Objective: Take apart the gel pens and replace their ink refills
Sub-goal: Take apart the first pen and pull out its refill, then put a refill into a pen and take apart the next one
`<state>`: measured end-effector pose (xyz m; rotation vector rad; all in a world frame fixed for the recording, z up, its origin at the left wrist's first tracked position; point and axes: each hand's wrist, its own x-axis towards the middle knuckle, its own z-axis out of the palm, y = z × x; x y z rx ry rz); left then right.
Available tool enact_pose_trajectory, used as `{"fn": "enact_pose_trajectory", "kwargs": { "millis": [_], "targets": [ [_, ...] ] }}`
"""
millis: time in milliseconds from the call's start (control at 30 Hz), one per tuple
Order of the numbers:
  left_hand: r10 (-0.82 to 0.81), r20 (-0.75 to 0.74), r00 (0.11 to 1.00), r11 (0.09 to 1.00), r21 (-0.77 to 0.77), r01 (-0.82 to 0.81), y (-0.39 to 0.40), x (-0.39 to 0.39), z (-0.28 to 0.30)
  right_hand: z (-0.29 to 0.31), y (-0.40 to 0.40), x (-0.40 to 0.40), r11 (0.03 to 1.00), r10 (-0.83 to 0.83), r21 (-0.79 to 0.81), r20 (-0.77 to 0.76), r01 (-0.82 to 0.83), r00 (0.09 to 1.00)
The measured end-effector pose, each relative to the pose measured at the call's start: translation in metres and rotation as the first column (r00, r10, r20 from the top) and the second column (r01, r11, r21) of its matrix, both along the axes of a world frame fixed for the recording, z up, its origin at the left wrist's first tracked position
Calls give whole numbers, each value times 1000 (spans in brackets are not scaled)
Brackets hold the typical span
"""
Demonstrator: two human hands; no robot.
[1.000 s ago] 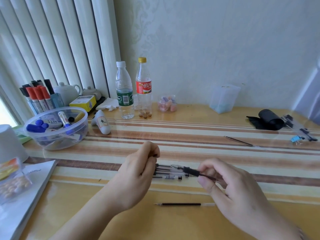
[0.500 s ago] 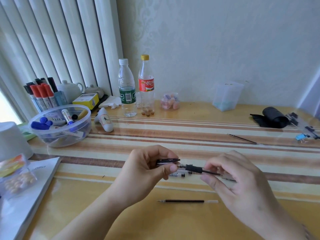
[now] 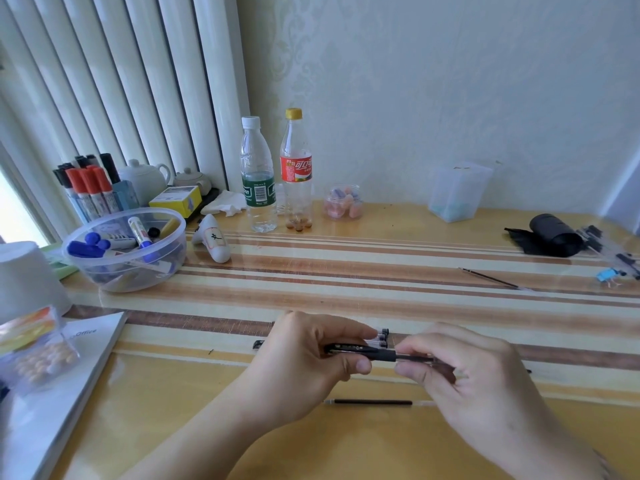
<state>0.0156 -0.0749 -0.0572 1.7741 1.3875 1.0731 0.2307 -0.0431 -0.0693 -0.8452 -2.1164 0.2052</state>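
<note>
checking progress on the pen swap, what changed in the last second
The left hand lifted off the pens on the table and took hold of the gel pen that the right hand already held; both now grip it above the table. The loose refill near the table's front edge and the far refill stayed put.

Striped worktop [image 3: 346, 282] under a glossy clear cover. Near the front edge, one loose ink refill [image 3: 372, 402]; toward the far-left corner, a marker bowl [image 3: 121, 268] and two bottles [image 3: 258, 181].
</note>
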Motion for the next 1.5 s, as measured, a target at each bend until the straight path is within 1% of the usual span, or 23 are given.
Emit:
{"fn": "enact_pose_trajectory", "kwargs": {
  "millis": [67,133,200,267,300,367,433,500,600,667,733,767,800,900,967,1000,1067,1133,1200,1300,1367,1433,1500],
  "targets": [
    [-20,-29,999,1000,6,20,1,-2,-1,-1,0,-1,1000,0,-11,10,1,1000],
    [-95,-91,991,995,8,96,2,-3,-2,0,-1,-5,999,24,-35,33,-22,999],
    [-204,-224,953,975,36,218,1,-1,1,-2,-2,-9,997,72,-47,96,-68,993],
    [-243,-359,901,958,59,282,1,-4,6,-4,-5,-12,992,121,-58,172,-113,978],
    [-230,-390,892,960,61,274,3,-10,9,-3,-6,-11,991,130,-70,200,-119,971],
    [-187,-403,896,973,49,226,7,-29,16,0,-3,-3,997,76,-47,213,-67,974],
    [-148,-428,892,985,12,169,12,-53,24,5,4,8,999,-25,-37,136,30,990],
    [-141,-438,888,990,-78,119,13,-76,30,9,13,18,990,-130,-56,47,133,990],
    [-157,-494,855,980,-184,74,11,-89,32,11,21,27,972,-207,-107,46,211,977],
    [-175,-587,790,978,-195,71,10,-84,29,14,19,29,971,-137,-173,145,162,980],
    [-158,-638,753,986,-146,83,12,-74,23,14,15,27,955,-20,-268,367,126,930],
    [-139,-642,754,990,-111,88,12,-69,20,13,12,26,950,22,-283,478,130,878],
    [-118,-640,759,993,-76,90,13,-64,18,13,9,25,949,51,-289,543,129,838],
    [-75,-632,771,994,13,108,14,-52,10,16,4,21,939,117,-331,558,91,822],
    [-107,-628,771,989,14,149,13,-43,6,17,0,18,966,137,-257,633,39,762],
    [-146,-625,767,983,-1,186,12,-38,4,17,-1,17,978,142,-209,684,6,716],
    [-231,-625,746,964,-41,264,9,-27,2,16,-8,12,989,134,-142,728,-43,673],
    [-305,-609,732,942,-83,324,4,-17,1,12,-13,6,992,122,-77,732,-96,670],
    [-372,-604,705,915,-113,386,0,-11,1,15,-17,2,993,107,-50,740,-104,664],
    [-415,-601,683,893,-126,432,-1,-9,3,22,-18,6,998,66,-64,713,-29,698],
    [-434,-588,683,885,-137,445,-2,-10,5,25,-18,5,996,55,-91,701,13,711],
    [-445,-597,668,879,-147,454,-3,-9,6,24,-17,2,987,132,-159,715,-24,687],
    [-445,-577,684,881,-146,450,-1,-11,7,19,-17,2,972,199,-228,682,-54,703]
  ]
}}
